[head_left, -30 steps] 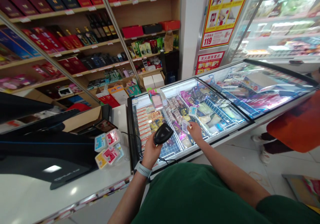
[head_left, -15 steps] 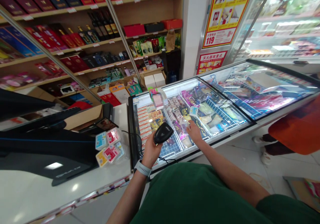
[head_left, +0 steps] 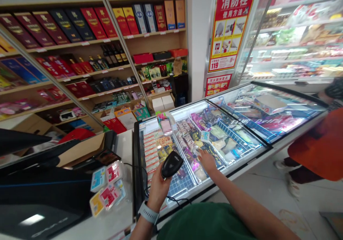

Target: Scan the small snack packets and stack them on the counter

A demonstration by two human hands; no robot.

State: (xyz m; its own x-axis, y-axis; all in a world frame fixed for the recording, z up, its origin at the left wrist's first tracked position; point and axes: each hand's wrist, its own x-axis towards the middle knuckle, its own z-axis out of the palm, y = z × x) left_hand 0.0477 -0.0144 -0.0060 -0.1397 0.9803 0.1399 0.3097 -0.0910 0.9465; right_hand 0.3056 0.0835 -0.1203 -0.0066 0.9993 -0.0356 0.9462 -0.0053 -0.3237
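Observation:
My left hand (head_left: 158, 186), with a pale watch band on the wrist, is wrapped around a black barcode scanner (head_left: 172, 164). Its head points away from me, above the freezer's glass top. To the right, my right hand (head_left: 207, 162) is over the glass with its fingers bent together at a small see-through piece (head_left: 196, 150), too blurred to name. Just beyond those fingertips is a small pack with a blue-and-white label (head_left: 205, 136); whether the hand touches it I cannot tell. Several clear packs with coloured labels (head_left: 109, 196) lie on the counter at the left.
The chest freezer (head_left: 261, 148) holds wire baskets of frozen packets. A dark checkout machine (head_left: 53, 200) stands on the white counter (head_left: 125, 150). The scanner's cable (head_left: 174, 199) trails over the freezer edge. A person in orange (head_left: 318, 147) stands at the right.
The view has tilted upward, so the scene sits lower in the picture and more of the shelves and red poster shows. My hands keep nearly the same places over the freezer.

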